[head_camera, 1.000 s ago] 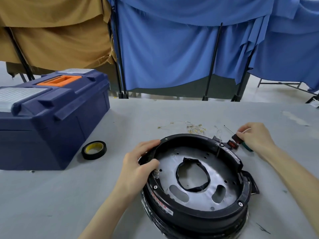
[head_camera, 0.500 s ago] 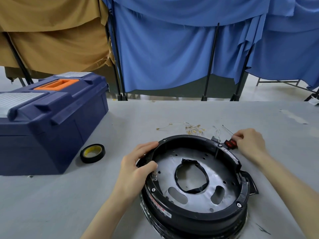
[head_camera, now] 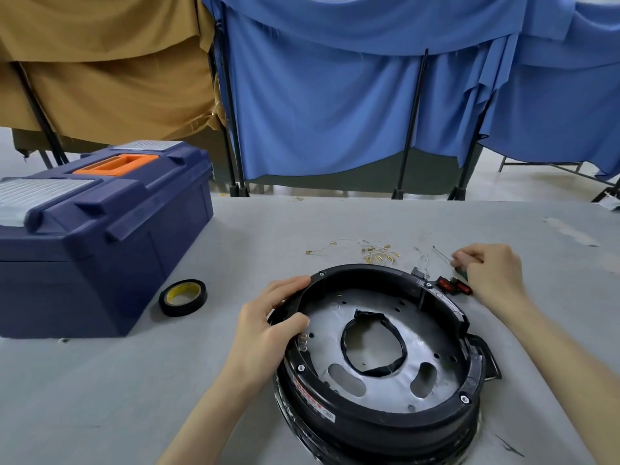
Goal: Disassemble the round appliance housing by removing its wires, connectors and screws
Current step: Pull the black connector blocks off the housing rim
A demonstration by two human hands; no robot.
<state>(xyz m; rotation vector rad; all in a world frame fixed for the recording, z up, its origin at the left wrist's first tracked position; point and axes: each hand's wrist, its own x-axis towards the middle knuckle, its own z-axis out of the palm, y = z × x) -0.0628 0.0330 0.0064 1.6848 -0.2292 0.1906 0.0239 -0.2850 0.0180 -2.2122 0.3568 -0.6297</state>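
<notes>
The round black appliance housing [head_camera: 375,414] lies on the grey table with its silver inner plate facing up and a black taped ring around the centre hole. My left hand [head_camera: 268,327] grips the housing's left rim, thumb inside. My right hand [head_camera: 489,270] is on the table beyond the housing's far right edge, fingers curled round a small screwdriver [head_camera: 442,254] whose thin shaft points up-left. Two red rocker switches [head_camera: 454,285] lie just below that hand. Removed wires with brass connectors [head_camera: 379,253] lie scattered behind the housing.
A dark blue toolbox [head_camera: 100,236] with an orange handle stands at the left. A roll of black tape [head_camera: 183,297] lies between the toolbox and the housing. Blue and tan cloths hang on black stands behind the table.
My right hand has moved slightly away from the red switches and now holds the screwdriver. My left hand has kept its grip on the rim.
</notes>
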